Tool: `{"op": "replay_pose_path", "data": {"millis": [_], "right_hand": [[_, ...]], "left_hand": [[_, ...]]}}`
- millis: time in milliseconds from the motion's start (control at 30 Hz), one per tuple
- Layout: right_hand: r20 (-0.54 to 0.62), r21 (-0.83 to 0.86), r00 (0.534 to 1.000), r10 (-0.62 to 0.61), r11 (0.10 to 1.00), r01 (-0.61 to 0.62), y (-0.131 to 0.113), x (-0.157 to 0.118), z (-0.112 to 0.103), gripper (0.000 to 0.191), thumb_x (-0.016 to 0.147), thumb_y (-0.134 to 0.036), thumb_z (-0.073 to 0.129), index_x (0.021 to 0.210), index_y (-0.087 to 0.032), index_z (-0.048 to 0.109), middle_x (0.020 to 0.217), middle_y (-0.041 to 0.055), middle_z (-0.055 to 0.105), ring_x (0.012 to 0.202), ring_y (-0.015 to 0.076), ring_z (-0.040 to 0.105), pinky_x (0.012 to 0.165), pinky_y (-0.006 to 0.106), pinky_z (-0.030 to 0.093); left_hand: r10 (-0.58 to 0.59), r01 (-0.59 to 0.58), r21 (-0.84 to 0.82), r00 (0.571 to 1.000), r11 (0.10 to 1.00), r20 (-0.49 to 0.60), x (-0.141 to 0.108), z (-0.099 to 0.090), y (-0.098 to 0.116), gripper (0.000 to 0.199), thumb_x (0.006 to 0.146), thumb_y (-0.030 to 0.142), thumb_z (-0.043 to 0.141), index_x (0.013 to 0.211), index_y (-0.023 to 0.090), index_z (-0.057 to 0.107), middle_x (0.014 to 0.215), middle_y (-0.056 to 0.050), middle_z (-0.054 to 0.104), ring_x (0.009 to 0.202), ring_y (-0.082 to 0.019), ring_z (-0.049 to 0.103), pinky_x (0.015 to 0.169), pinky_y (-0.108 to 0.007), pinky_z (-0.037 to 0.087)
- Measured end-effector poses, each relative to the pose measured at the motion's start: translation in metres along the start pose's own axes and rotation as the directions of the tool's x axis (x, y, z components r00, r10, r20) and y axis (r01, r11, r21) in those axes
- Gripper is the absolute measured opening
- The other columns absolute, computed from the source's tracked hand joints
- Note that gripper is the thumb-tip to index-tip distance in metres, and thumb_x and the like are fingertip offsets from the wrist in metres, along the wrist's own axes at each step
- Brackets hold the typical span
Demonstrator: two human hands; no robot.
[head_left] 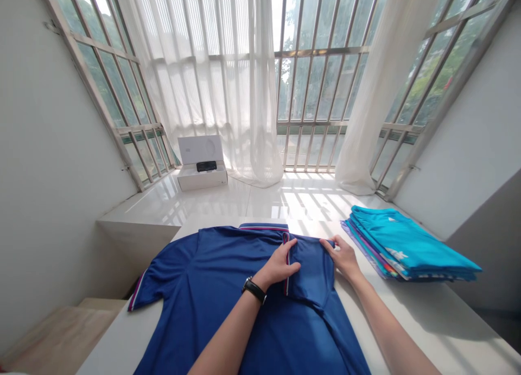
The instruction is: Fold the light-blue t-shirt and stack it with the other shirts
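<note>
A navy blue polo shirt point(220, 288) lies spread on a white table, its collar at the far edge. Its right sleeve is folded inward, so the striped cuff stands near the collar; the left sleeve, edged in the same stripes, stays stretched out. My left hand point(279, 264), with a black watch on the wrist, rests on the folded sleeve by the cuff, thumb and fingers apart. At the folded shoulder's outer corner, my right hand point(342, 255) pinches the fabric between thumb and fingers.
On the table's right is a stack of folded clothes point(407, 245), bright turquoise on top. An open white box point(202, 177) with a black object inside stands on the window ledge. White curtains point(244, 82) hang before barred windows. A wooden surface point(57, 331) shows lower left.
</note>
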State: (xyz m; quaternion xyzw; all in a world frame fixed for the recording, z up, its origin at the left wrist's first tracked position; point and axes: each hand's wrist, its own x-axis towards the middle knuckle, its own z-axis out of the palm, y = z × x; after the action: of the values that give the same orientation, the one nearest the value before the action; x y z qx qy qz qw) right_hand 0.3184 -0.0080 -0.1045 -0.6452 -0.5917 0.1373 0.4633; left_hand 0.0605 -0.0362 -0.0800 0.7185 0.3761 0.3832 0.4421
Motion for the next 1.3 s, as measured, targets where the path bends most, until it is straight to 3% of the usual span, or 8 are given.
{"op": "replay_pose_path", "data": {"millis": [133, 300, 467, 533, 667, 800, 1100, 1300], "right_hand": [[-0.030, -0.002, 0.999, -0.016, 1.000, 0.016, 0.008, 0.003, 0.005, 0.053, 0.074, -0.077, 0.052, 0.075, -0.024, 0.057, 0.085, 0.0077, 0.069, 0.083, 0.0261, 0.063, 0.076, 0.037, 0.048], [-0.047, -0.001, 0.997, -0.058, 0.998, 0.058, 0.013, 0.006, 0.006, 0.050, 0.078, -0.073, 0.049, 0.076, -0.024, 0.057, 0.086, 0.0099, 0.068, 0.087, 0.0278, 0.063, 0.076, 0.040, 0.050], [-0.091, -0.015, 0.986, -0.137, 0.991, 0.136, 0.002, 0.001, -0.001, 0.046, 0.084, -0.067, 0.048, 0.084, -0.023, 0.060, 0.097, 0.0130, 0.067, 0.103, 0.0312, 0.060, 0.084, 0.045, 0.050], [-0.095, -0.039, 0.977, -0.191, 0.981, 0.188, -0.008, -0.003, -0.006, 0.043, 0.087, -0.063, 0.047, 0.087, -0.022, 0.060, 0.098, 0.0124, 0.066, 0.100, 0.0298, 0.060, 0.084, 0.044, 0.050], [0.032, -0.105, 0.965, -0.259, 0.960, 0.261, -0.031, -0.017, -0.009, 0.036, 0.094, -0.054, 0.045, 0.089, -0.022, 0.060, 0.089, 0.0080, 0.065, 0.076, 0.0227, 0.061, 0.076, 0.038, 0.049], [0.200, -0.147, 0.927, -0.318, 0.926, 0.349, -0.046, -0.030, -0.004, 0.031, 0.097, -0.047, 0.043, 0.091, -0.023, 0.061, 0.088, 0.0064, 0.066, 0.080, 0.0229, 0.063, 0.075, 0.036, 0.048], [0.394, -0.132, 0.876, -0.279, 0.926, 0.354, -0.039, -0.036, 0.007, 0.027, 0.097, -0.043, 0.043, 0.102, -0.024, 0.062, 0.088, 0.0056, 0.067, 0.081, 0.0234, 0.065, 0.073, 0.037, 0.052], [0.414, -0.137, 0.866, -0.280, 0.921, 0.364, -0.038, -0.036, 0.008, 0.028, 0.097, -0.043, 0.043, 0.104, -0.024, 0.062, 0.091, 0.0061, 0.068, 0.084, 0.0243, 0.065, 0.076, 0.039, 0.052]], "left_hand": [[0.061, -0.061, 0.100, 0.998, 0.993, -0.004, 0.000, 0.004, -0.005, 0.075, 0.073, 0.016, 0.070, 0.145, 0.014, 0.049, 0.142, -0.016, 0.055, 0.133, -0.031, 0.051, 0.119, -0.047, 0.033], [0.069, -0.069, 0.094, 0.998, 0.993, 0.002, -0.001, 0.005, -0.009, 0.075, 0.072, 0.016, 0.071, 0.144, 0.017, 0.050, 0.140, -0.014, 0.056, 0.132, -0.032, 0.051, 0.117, -0.048, 0.035], [0.036, -0.035, 0.097, 0.999, 0.995, -0.003, -0.001, 0.005, -0.011, 0.077, 0.071, 0.018, 0.073, 0.144, 0.016, 0.049, 0.140, -0.015, 0.056, 0.131, -0.033, 0.051, 0.117, -0.048, 0.035], [0.027, -0.026, 0.097, 1.000, 0.995, -0.009, -0.001, 0.004, -0.011, 0.078, 0.070, 0.018, 0.073, 0.144, 0.016, 0.049, 0.139, -0.014, 0.057, 0.131, -0.034, 0.051, 0.116, -0.048, 0.035], [0.023, -0.021, 0.104, 1.000, 0.994, -0.019, 0.000, 0.005, -0.013, 0.078, 0.070, 0.018, 0.074, 0.144, 0.016, 0.049, 0.139, -0.015, 0.057, 0.130, -0.034, 0.052, 0.116, -0.049, 0.036], [0.028, -0.026, 0.118, 0.999, 0.993, -0.022, 0.001, 0.006, -0.016, 0.078, 0.069, 0.018, 0.074, 0.143, 0.017, 0.050, 0.139, -0.014, 0.057, 0.130, -0.034, 0.053, 0.115, -0.049, 0.037], [0.033, -0.030, 0.102, 0.999, 0.994, -0.022, 0.001, 0.005, -0.016, 0.075, 0.069, 0.019, 0.074, 0.141, 0.017, 0.053, 0.132, -0.014, 0.061, 0.124, -0.034, 0.056, 0.111, -0.048, 0.040], [0.052, -0.050, 0.070, 0.998, 0.996, -0.027, 0.001, 0.005, -0.019, 0.075, 0.067, 0.016, 0.073, 0.139, 0.021, 0.055, 0.129, -0.010, 0.062, 0.121, -0.033, 0.056, 0.110, -0.049, 0.040]]}}
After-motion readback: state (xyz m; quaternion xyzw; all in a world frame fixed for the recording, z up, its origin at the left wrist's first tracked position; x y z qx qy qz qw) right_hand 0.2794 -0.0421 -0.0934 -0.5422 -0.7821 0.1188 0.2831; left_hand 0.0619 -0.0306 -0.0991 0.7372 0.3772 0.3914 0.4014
